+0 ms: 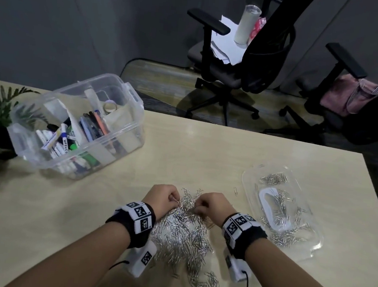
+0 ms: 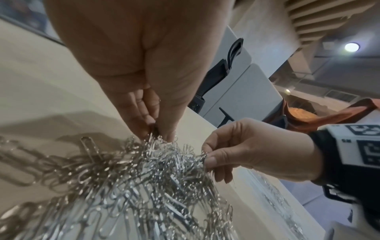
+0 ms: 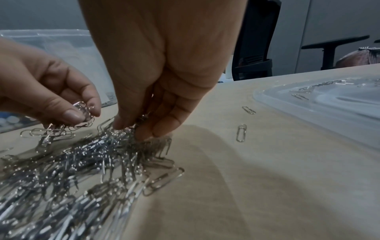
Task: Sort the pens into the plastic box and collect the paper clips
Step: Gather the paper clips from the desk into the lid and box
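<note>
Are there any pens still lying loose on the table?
No, the pens stand inside the plastic box; only paper clips lie on the table.

Dim, soft-shadowed, blurry wide-angle views

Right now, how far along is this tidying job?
The pens already sit in the plastic box, and some clips lie on the clear lid. Both the left hand and right hand pinch clips from the big pile. Most of that pile, plus a stray clip, remains.
</note>
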Action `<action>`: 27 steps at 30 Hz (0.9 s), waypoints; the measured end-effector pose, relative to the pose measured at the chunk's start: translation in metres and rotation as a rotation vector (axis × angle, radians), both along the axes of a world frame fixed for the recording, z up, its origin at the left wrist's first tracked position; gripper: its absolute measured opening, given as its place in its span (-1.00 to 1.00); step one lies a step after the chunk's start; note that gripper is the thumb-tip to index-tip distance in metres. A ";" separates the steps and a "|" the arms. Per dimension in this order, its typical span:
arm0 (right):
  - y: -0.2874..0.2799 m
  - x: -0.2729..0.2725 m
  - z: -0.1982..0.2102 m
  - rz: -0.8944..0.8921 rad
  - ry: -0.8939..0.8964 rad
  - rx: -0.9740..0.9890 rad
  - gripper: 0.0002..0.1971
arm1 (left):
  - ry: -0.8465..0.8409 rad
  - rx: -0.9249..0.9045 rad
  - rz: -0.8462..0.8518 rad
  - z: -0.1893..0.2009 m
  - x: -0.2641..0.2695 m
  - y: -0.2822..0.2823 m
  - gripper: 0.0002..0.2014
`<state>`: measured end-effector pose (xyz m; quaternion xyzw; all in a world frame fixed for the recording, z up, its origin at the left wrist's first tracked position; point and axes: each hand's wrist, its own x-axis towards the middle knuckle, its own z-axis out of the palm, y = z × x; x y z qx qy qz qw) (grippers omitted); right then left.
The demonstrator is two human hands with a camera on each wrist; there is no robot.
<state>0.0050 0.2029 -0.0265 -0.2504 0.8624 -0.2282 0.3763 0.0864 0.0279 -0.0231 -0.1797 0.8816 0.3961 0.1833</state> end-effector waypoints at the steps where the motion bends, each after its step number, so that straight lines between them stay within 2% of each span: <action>1: 0.001 0.000 0.002 -0.009 -0.004 -0.017 -0.83 | 0.007 0.005 0.011 0.003 0.000 -0.001 -0.88; 7: -0.004 -0.004 0.031 0.020 0.054 -0.070 -0.93 | 0.107 0.008 0.061 0.029 0.001 -0.013 -0.90; 13: -0.035 -0.023 0.079 0.032 0.145 -0.158 -0.95 | 0.274 0.050 0.162 0.082 -0.008 -0.050 -0.89; 21: -0.140 -0.057 0.141 0.074 0.285 -0.344 -0.93 | 0.446 0.096 0.369 0.129 -0.016 -0.127 -0.86; 27: -0.217 -0.067 0.141 0.013 0.327 -0.420 -0.92 | 0.512 0.120 0.456 0.145 -0.024 -0.170 -0.82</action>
